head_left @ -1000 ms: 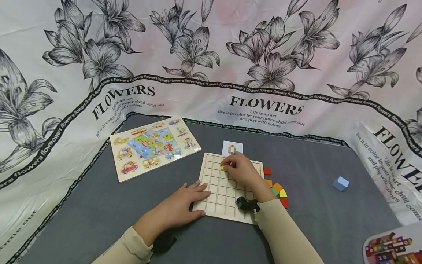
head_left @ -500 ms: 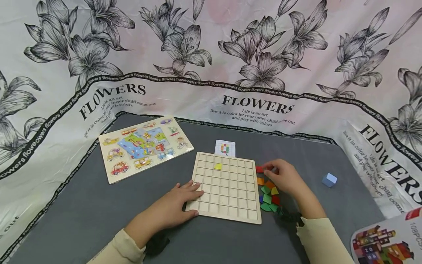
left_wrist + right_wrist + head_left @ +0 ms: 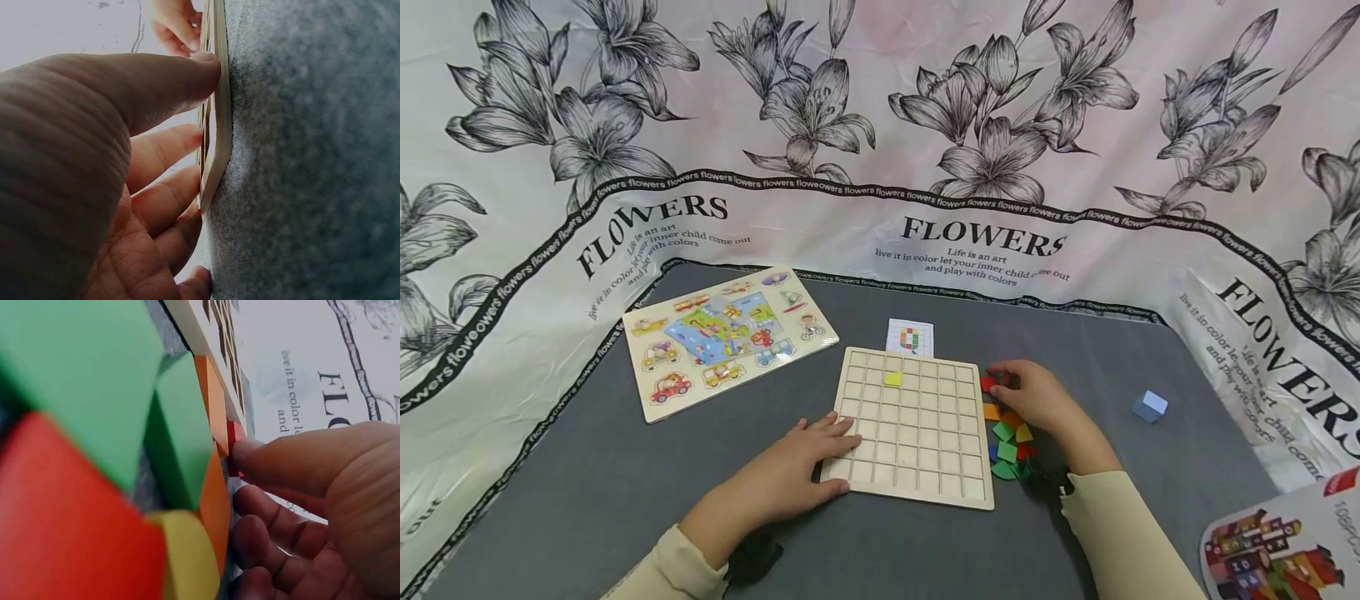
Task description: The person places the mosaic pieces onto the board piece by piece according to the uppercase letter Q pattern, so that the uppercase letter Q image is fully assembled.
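Observation:
A wooden grid board [image 3: 917,433] lies flat, with one yellow tile [image 3: 892,379] in a cell of its upper left part. My left hand [image 3: 790,467] rests on the board's left edge with fingers spread; the left wrist view shows the thumb [image 3: 181,78] and fingertips touching the rim. Beside the board's upper right edge, my right hand [image 3: 1037,400] pinches a red tile [image 3: 987,384] between thumb and index finger. In the right wrist view the thumb tip presses on that red tile [image 3: 234,434], and the other fingers are curled below.
Several loose tiles, green [image 3: 1006,452], orange [image 3: 992,412], yellow, blue and red, lie right of the board. A pattern card [image 3: 917,337] lies behind it. A picture puzzle [image 3: 730,342] is at the left, a blue cube [image 3: 1150,406] and a printed tub [image 3: 1285,542] at the right.
My right hand has left the yellow tile on the board and moved right to the red tile, closing on it. My left hand has stayed on the board. The head view has shifted slightly.

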Tool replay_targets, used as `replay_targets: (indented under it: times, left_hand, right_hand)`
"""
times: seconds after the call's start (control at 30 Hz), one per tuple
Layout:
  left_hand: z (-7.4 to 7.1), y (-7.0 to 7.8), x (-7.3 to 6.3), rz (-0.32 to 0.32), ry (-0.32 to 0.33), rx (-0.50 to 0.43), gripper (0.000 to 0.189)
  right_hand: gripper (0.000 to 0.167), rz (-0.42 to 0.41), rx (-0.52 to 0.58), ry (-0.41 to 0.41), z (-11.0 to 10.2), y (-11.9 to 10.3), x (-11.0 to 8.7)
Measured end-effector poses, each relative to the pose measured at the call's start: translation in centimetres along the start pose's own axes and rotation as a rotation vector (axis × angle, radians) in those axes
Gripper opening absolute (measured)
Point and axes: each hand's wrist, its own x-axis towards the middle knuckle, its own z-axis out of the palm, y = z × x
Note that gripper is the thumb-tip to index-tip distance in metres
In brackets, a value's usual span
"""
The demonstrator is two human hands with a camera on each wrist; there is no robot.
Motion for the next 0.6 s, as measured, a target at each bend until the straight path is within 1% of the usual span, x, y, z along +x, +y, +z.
replay_targets:
  times: [0.1, 0.2, 0.27, 0.33, 0.4, 0.47, 0.53, 0.6]
  left_hand:
    - [0.0, -0.1, 0.0, 0.006, 0.004, -0.004, 0.063]
    - [0.0, -0.1, 0.2, 0.010, 0.010, -0.006, 0.062]
    - [0.0, 0.0, 0.3, 0.011, 0.016, -0.007, 0.062]
    - [-0.1, 0.1, 0.3, 0.014, 0.021, -0.005, 0.062]
    - [-0.2, 0.2, 0.3, 0.018, 0.023, -0.007, 0.062]
    - [-0.2, 0.1, 0.3, 0.016, 0.019, -0.010, 0.062]
    - [-0.1, 0.0, 0.3, 0.006, 0.009, -0.015, 0.062]
    - [0.0, -0.1, 0.3, -0.001, 0.002, -0.018, 0.062]
  right_hand:
    - [0.027, 0.017, -0.009, -0.005, 0.1, -0.1, 0.8]
    - [0.019, 0.039, 0.011, 0.008, -0.1, 0.1, 0.8]
    - [0.016, 0.043, 0.024, 0.037, -0.3, 0.0, 0.7]
    - [0.013, 0.040, 0.034, 0.086, -0.4, -0.4, 0.5]
    - [0.011, 0.032, 0.047, 0.139, -0.4, -1.3, 0.5]
    - [0.009, 0.010, 0.075, 0.170, -0.2, -2.7, 0.6]
    - [0.009, -0.013, 0.115, 0.161, 0.4, -4.3, 1.0]
    - [0.009, -0.037, 0.143, 0.126, 1.2, -5.8, 1.7]
